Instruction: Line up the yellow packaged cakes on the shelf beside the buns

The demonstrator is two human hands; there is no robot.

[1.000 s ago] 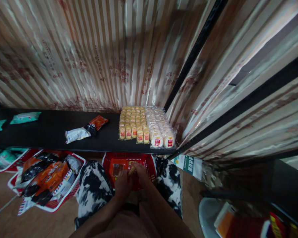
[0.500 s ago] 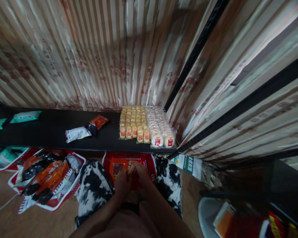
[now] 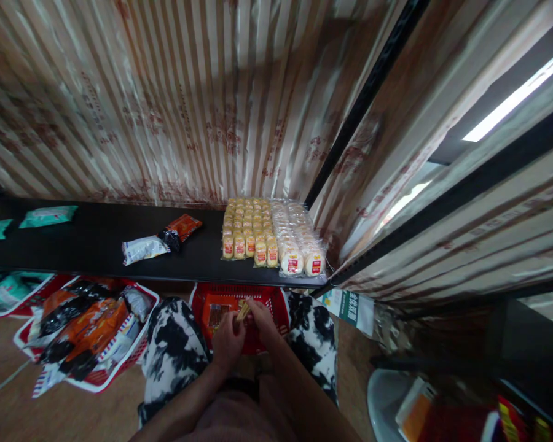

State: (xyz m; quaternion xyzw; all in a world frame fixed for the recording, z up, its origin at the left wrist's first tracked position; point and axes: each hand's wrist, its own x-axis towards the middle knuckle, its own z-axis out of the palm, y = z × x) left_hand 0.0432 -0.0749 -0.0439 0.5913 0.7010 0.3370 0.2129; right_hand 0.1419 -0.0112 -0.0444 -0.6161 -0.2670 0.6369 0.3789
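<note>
Snack packet (image 3: 243,311) sits pinched between your left hand (image 3: 228,339) and right hand (image 3: 261,317) over the red basket (image 3: 276,302); keep fingertips closed firmly on its edges.

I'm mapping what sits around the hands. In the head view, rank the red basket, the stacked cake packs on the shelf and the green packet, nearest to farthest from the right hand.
From the right hand:
1. Red basket, directly under it.
2. Stacked cake packs, on the shelf just above.
3. Green packet, far left on the shelf.
</note>
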